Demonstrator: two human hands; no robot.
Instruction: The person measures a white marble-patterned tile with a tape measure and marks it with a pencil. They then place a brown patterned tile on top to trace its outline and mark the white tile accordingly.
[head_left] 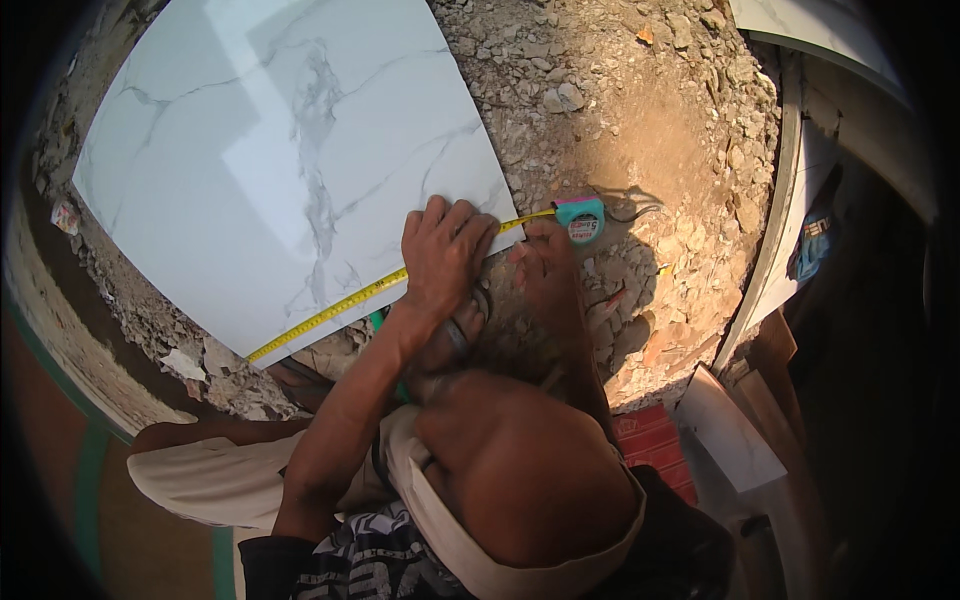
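Knee (535, 455) fills lower centre. Left hand (445, 252) lies open on tape (340, 307); right hand (547, 268), cannot tell. Tile (300, 170) seems heavy, brittle: hold edges.

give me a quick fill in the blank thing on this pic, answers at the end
1. The tape measure's case is teal, while its pulled-out blade is ____.
2. The blade lies on a white marble-patterned tile whose veins are ____.
3. The hand resting on the tile, the left hand, has the blade passing ____ it.
4. In the picture, the case sits at the blade's ____ end.

Missing words: yellow; gray; under; right.
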